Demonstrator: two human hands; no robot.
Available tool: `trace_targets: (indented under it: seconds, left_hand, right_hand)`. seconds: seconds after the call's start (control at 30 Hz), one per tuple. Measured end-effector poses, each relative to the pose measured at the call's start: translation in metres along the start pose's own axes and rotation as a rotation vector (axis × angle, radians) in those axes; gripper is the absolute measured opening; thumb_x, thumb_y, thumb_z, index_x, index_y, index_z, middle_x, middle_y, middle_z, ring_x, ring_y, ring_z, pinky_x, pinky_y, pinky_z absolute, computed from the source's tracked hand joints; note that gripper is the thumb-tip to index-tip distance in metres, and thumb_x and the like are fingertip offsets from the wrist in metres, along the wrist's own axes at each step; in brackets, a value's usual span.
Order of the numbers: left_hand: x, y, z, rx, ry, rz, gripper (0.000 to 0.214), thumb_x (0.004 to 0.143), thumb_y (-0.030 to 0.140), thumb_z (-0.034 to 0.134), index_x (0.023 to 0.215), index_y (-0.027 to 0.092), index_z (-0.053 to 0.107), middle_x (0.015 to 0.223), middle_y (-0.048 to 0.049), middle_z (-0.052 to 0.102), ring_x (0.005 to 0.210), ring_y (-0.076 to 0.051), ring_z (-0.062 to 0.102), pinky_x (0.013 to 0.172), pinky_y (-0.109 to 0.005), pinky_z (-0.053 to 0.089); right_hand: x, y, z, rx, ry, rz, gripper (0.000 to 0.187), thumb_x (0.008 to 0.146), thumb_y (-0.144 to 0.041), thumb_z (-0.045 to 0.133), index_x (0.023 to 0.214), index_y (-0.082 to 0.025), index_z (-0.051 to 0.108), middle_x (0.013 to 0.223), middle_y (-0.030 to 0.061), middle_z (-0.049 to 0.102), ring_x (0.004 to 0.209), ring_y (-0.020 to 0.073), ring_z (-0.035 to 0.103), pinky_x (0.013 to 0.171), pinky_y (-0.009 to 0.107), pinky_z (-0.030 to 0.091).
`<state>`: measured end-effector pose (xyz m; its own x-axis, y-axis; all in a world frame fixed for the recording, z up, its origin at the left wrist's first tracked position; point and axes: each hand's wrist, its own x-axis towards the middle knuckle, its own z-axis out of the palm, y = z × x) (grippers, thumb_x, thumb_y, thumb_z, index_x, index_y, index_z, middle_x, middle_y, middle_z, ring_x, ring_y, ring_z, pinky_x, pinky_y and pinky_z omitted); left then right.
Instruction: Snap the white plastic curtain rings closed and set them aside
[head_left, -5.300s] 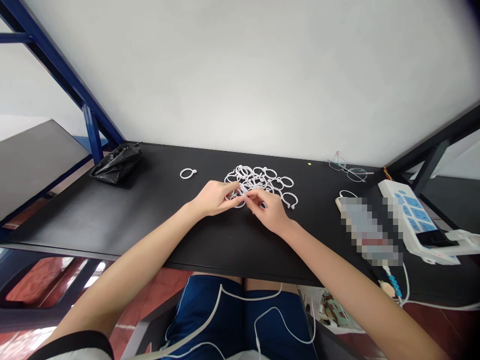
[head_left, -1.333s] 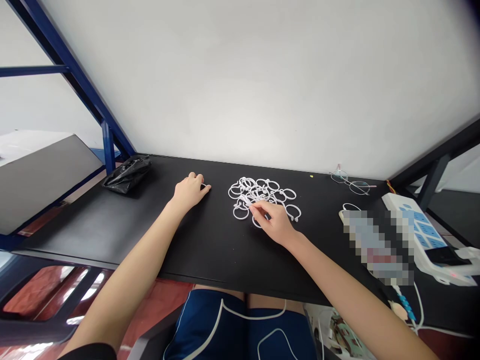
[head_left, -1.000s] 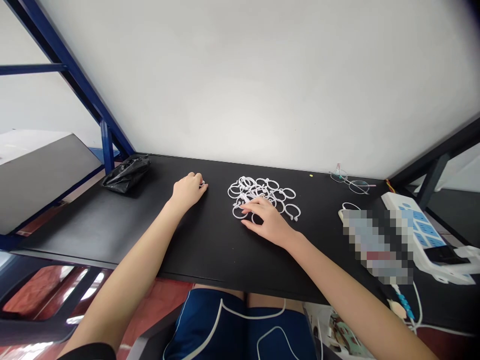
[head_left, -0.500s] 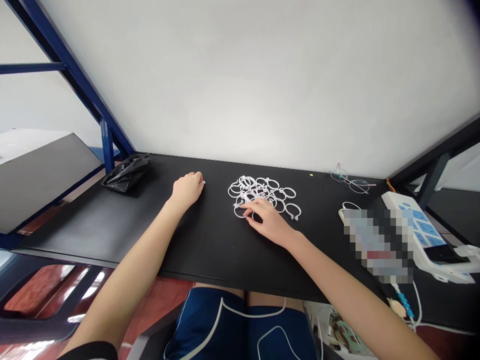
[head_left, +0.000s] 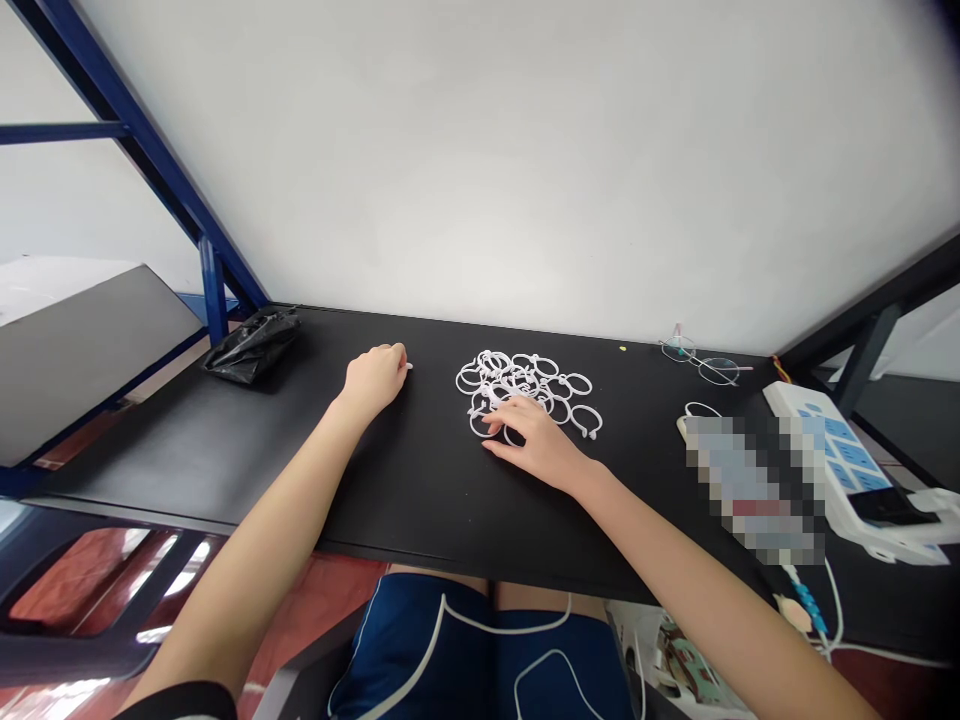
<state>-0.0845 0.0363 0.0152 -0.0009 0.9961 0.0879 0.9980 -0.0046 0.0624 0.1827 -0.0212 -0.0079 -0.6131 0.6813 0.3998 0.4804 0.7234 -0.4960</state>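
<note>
A pile of several white plastic rings (head_left: pixel 534 380) lies on the black table (head_left: pixel 420 480), near the wall. My right hand (head_left: pixel 534 444) rests at the pile's near edge, with its fingers stretched out and the fingertips on the closest rings. My left hand (head_left: pixel 373 379) lies on the table left of the pile, fingers curled downward. A bit of a white ring (head_left: pixel 407 366) shows at its fingertips. The rest of that ring is hidden under the hand.
A crumpled black bag (head_left: pixel 253 344) sits at the table's far left beside a blue metal frame (head_left: pixel 211 296). Eyeglasses (head_left: pixel 701 364) lie by the wall at the right. A white and blue power strip (head_left: pixel 844 455), cables and a blurred-out object (head_left: pixel 750 485) fill the right end.
My left hand moved from the pile to the left spot and stays there curled. My right hand went from pinching a ring to lying with fingers stretched on the pile's edge.
</note>
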Motion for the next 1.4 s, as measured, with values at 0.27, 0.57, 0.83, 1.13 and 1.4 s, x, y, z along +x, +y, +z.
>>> trace_targets:
  seconds: [0.27, 0.57, 0.83, 1.13, 1.4]
  left_hand:
    - [0.000, -0.001, 0.001, 0.007, 0.004, 0.008, 0.015, 0.092, 0.026, 0.046, 0.095, 0.020, 0.059, 0.100, -0.0080, 0.067, 0.088, -0.025, 0.065, 0.069, -0.030, 0.047]
    - [0.001, -0.001, 0.001, 0.000, 0.010, 0.008, 0.014, 0.092, 0.026, 0.046, 0.093, 0.020, 0.058, 0.099, -0.0071, 0.067, 0.088, -0.026, 0.065, 0.068, -0.031, 0.047]
    - [0.001, -0.002, 0.002, -0.008, 0.005, 0.007, 0.015, 0.091, 0.026, 0.046, 0.095, 0.021, 0.059, 0.099, -0.0074, 0.067, 0.089, -0.026, 0.065, 0.069, -0.032, 0.048]
    - [0.001, -0.002, 0.002, -0.014, 0.008, 0.008, 0.015, 0.091, 0.027, 0.046, 0.094, 0.021, 0.059, 0.099, -0.0076, 0.067, 0.089, -0.026, 0.065, 0.069, -0.031, 0.048]
    - [0.002, -0.002, 0.003, -0.014, 0.002, -0.005, 0.017, 0.091, 0.029, 0.047, 0.096, 0.021, 0.060, 0.100, -0.0078, 0.067, 0.089, -0.026, 0.065, 0.070, -0.031, 0.049]
  right_hand:
    - [0.002, -0.002, -0.002, -0.056, -0.017, -0.018, 0.009, 0.084, -0.021, 0.069, 0.084, -0.020, 0.060, 0.076, 0.0007, 0.063, 0.087, 0.0207, 0.054, 0.090, 0.042, 0.044]
    - [0.003, -0.005, -0.003, -0.127, 0.010, -0.018, 0.017, 0.092, -0.018, 0.056, 0.075, -0.022, 0.054, 0.075, 0.0017, 0.058, 0.084, 0.0204, 0.051, 0.093, 0.041, 0.041]
    - [0.003, -0.009, -0.004, 0.095, 0.184, 0.121, 0.018, 0.097, -0.021, 0.045, 0.081, -0.022, 0.052, 0.079, 0.0022, 0.060, 0.080, 0.0188, 0.054, 0.086, 0.038, 0.043]
    - [0.004, -0.011, -0.006, 0.136, 0.191, 0.090, 0.022, 0.097, -0.022, 0.047, 0.075, -0.022, 0.050, 0.069, -0.0010, 0.056, 0.070, 0.0161, 0.054, 0.081, 0.035, 0.043]
    - [0.001, -0.008, -0.004, 0.139, 0.172, 0.087, 0.019, 0.097, -0.026, 0.048, 0.080, -0.021, 0.055, 0.070, 0.0006, 0.059, 0.069, 0.0160, 0.056, 0.071, 0.031, 0.046]
